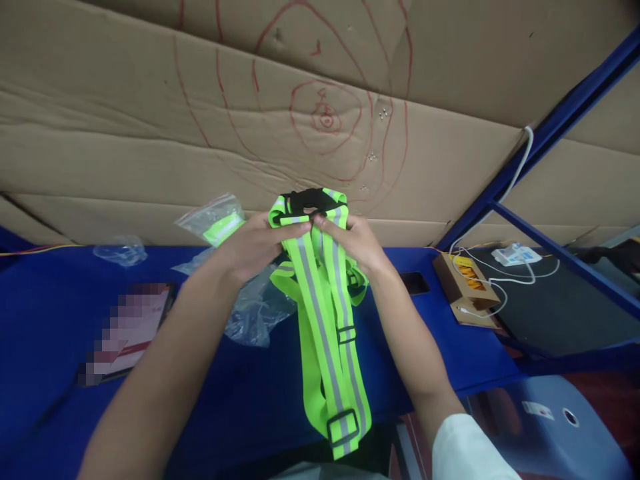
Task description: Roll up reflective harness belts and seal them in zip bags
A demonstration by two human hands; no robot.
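Note:
Between my two hands hangs a neon-green reflective harness (310, 267) with grey stripes. Its black buckle (306, 200) is at the top, and a black strap slider (343, 428) shows on the low end of the loops. My left hand (257, 243) is closed on the upper left side of the harness, thumb along the strap. With thumb and fingers closed, my right hand (353, 243) grips the upper right side just below the buckle. The straps dangle down past the table's front edge. The fingers behind the webbing are hidden.
A zip bag (220, 220) with green material and crumpled clear plastic bags (260, 307) lie left of the harness on the blue table (215, 400). Beyond stands cardboard (150, 167) with red rings. To the right are a phone (415, 283), an open box (465, 283) and a white cable (520, 160).

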